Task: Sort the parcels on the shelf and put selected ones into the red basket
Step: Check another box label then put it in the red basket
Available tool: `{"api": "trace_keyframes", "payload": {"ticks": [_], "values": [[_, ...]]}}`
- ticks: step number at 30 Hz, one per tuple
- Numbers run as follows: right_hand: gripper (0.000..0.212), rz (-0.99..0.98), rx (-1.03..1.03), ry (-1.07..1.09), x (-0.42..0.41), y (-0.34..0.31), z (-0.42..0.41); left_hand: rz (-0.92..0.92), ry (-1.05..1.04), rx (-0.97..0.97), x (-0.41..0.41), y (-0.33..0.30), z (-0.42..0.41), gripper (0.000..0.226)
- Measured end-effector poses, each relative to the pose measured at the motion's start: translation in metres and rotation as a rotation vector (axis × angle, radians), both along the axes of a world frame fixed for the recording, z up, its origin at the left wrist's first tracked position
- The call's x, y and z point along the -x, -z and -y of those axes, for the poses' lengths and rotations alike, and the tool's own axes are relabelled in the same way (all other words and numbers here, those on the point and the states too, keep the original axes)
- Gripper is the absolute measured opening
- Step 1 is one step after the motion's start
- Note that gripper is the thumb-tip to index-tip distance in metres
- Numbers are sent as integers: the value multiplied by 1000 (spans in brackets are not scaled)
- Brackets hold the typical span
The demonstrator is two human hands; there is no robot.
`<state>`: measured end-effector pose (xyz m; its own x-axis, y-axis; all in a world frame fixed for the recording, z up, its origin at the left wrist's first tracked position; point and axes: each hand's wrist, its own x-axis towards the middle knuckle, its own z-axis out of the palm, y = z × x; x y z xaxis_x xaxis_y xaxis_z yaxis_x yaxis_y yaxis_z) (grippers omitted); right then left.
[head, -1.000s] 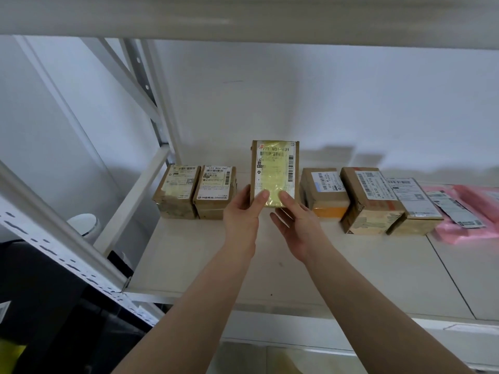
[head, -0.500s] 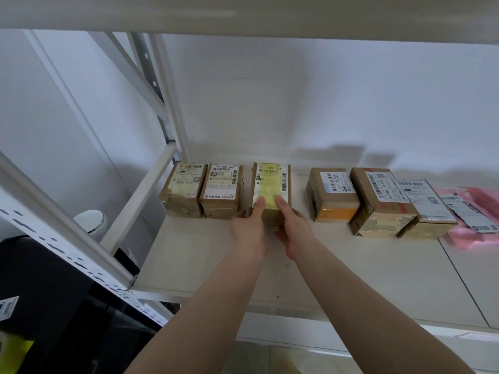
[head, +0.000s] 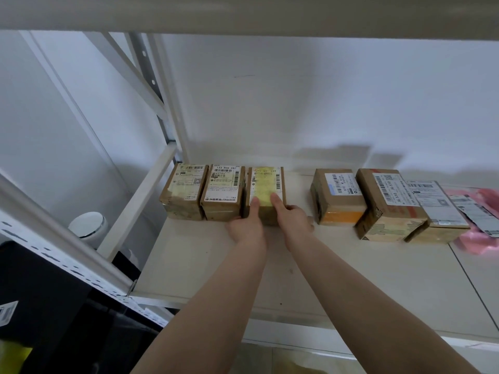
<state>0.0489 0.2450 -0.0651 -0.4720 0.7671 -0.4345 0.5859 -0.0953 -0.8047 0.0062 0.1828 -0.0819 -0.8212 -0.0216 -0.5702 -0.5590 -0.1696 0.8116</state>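
A brown parcel with a yellowed label [head: 266,182] lies flat on the white shelf [head: 337,271], pushed against two similar boxes [head: 222,190] on its left. My left hand [head: 247,228] holds the parcel's near left corner, one finger lying on the label. My right hand [head: 294,222] holds the near right corner, its forefinger also on the label. The red basket is not in view.
Right of a gap stand a box with an orange side [head: 337,195], two larger boxes [head: 388,203] and pink mailer bags [head: 483,220]. The upper shelf board [head: 243,12] hangs overhead. A slanted brace [head: 140,209] bounds the left end; a white round lid [head: 87,225] sits below.
The parcel was held upright above the shelf a second ago. Both hands have laid it flat and pushed it back beside the two left boxes.
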Motion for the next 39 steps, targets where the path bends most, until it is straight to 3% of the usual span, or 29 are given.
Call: {"api": "trace_keyframes", "payload": {"ticks": [3,7,13,17,20,24,27,33,39], "values": [[88,-6,-1,1,0,1,-2,-17,-6,1,2,4,0,70],[106,-157,57,50,4,13,0,-64,-28,7,2,6,7,64],[97,-285,122,60,5,20,3,-261,-79,165,9,-18,27,52],[108,-285,142,54,8,16,4,-466,-151,507,44,-42,58,54],[87,-299,95,48,12,12,4,-483,-96,785,71,-49,77,64],[52,-330,92,30,16,15,3,-486,33,933,91,-36,92,68],[39,-363,86,26,17,18,2,-514,86,978,96,-26,98,64],[47,-397,68,47,18,15,5,-649,113,960,98,-11,104,49],[41,-444,108,64,20,17,9,-617,134,652,106,-5,104,57]]}}
